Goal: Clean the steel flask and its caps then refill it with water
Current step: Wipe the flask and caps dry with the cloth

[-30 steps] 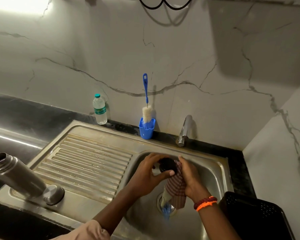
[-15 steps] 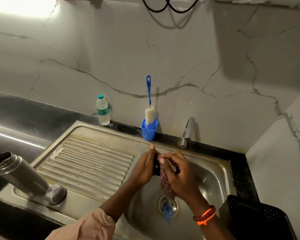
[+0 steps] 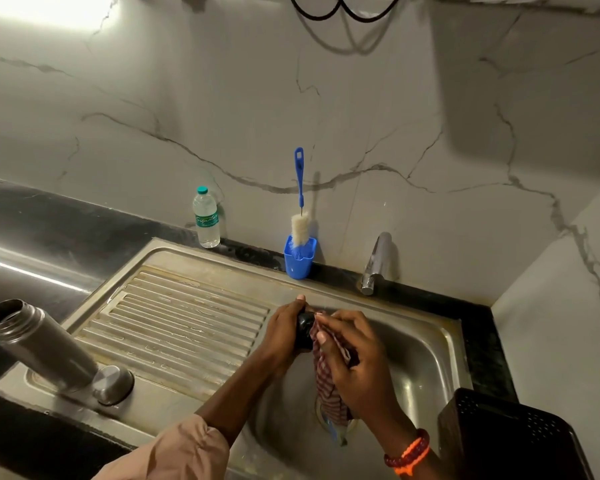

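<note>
Head view: above the sink basin (image 3: 426, 344), near the centre of the picture, the left hand (image 3: 284, 332) curls round a small black cap (image 3: 305, 325), thumb tip up at the 12 o'clock side. The right hand (image 3: 355, 362) pinches a red checked cloth (image 3: 329, 386) against the cap; the cloth hangs down toward the drain at 6 o'clock of the hands. A beaded bracelet (image 3: 409, 453) sits on the right wrist.

At 9 o'clock, well apart from the hands, the steel flask (image 3: 39, 344) stands open-mouthed on the near left corner of the sink's rim, leaning in this wide-angle view. A round steel cap (image 3: 113, 384) lies just beside its base, touching or nearly so. The ribbed drainboard (image 3: 187, 320) lies bare between the flask and the hands.

Along the back edge at 12 o'clock: a plastic water bottle (image 3: 206, 218), then a blue holder (image 3: 299, 258) with a bottle brush (image 3: 299, 202) upright in it, then the tap (image 3: 376, 263) at 1 o'clock, its spout just behind the basin's rim. At 4 o'clock a black perforated basket (image 3: 520, 438) crowds the basin's right edge, near the right forearm.
</note>
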